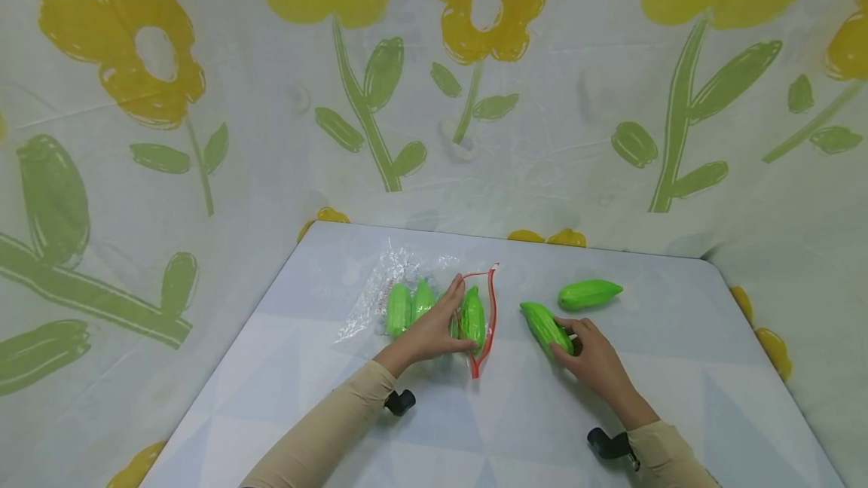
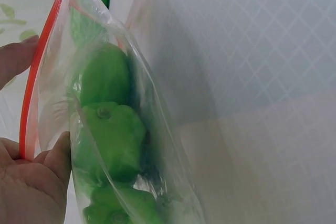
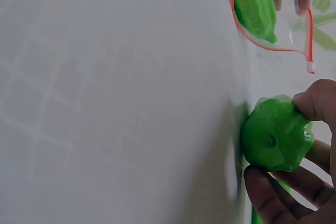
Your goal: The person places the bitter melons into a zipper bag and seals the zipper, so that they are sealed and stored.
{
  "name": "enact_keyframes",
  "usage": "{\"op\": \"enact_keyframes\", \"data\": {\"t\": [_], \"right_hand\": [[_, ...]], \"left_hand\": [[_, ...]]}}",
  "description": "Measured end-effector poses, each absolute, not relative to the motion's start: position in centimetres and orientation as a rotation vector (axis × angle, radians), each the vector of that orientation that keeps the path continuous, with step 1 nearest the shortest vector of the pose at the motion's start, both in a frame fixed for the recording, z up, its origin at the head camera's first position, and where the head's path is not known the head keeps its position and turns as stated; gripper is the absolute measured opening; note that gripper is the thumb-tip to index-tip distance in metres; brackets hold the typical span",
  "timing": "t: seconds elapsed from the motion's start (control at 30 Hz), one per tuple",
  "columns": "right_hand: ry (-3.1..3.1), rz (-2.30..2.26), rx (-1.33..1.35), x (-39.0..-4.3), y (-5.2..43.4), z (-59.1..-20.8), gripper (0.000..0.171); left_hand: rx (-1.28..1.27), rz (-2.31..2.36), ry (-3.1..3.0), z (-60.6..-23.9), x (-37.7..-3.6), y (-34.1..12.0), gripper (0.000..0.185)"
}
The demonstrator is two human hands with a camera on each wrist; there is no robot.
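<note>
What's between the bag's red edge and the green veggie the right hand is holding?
Just bare tabletop. The head view shows nothing lying between the bag's red edge and the green veggie in the right hand.

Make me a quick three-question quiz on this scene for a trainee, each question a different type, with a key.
1. Multiple choice. Relative to the clear bag, where is the green piece that the right hand grips?
A) Inside it
B) Outside it
C) Underneath it

2. True or false. The left hand is well away from the bag, touching nothing.

3. Short answer. How many green pieces are neither in the bag nor held, and where?

Key:
1. B.
2. False; it is at the bag's open mouth, touching it.
3. One; the loose piece lies on the table, beyond the gripped one.
</note>
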State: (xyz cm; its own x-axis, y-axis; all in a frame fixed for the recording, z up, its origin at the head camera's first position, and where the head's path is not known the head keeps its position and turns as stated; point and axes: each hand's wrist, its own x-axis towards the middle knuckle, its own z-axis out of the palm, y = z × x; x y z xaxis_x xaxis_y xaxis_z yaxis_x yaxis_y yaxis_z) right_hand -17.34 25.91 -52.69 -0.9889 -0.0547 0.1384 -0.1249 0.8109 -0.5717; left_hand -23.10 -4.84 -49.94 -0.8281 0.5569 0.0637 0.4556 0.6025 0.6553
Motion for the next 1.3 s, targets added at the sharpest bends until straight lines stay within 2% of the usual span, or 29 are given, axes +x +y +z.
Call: {"op": "enact_keyframes", "data": {"t": [0.27, 0.77, 1.3], "right_hand": [[-2.864, 0.947, 0.142, -17.4, 25.8, -52.9, 0.056], [-2.801, 1.112, 0.316, -17.5, 24.9, -52.6, 0.054], [-2.77, 1.087, 0.445, -18.2, 23.1, -52.4, 0.051]], "left_hand": [[0.863, 1.031, 2.679, -49.9, -23.1, -5.0, 0.113], [0.849, 1.033, 2.678, -50.0, -23.1, -4.9, 0.114], [0.877, 1.023, 2.693, -50.0, -23.1, -4.9, 0.112]]}}
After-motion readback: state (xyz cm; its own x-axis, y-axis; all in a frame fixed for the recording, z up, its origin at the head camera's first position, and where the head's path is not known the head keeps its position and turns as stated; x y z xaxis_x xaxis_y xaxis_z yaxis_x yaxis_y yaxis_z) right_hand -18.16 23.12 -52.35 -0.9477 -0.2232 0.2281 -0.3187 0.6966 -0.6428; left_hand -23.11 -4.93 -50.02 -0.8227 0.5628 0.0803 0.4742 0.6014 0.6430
